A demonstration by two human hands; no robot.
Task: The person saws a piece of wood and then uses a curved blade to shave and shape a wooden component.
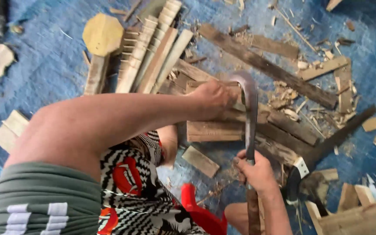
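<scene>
Here the right hand [257, 172] grips a curved blade [250, 113] by its handle; the left hand [214, 98] seemingly clasps a wooden plank [214, 130].

Left hand [212, 98] pressing down; right hand [257, 172] fisted.

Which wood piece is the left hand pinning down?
The short plank under the left hand, touched by the curved blade; other planks lie loose.

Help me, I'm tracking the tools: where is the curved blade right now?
In the head view, just right of centre: the curved blade rises from the right hand, hooking over the wood plank beside the left hand.
</scene>
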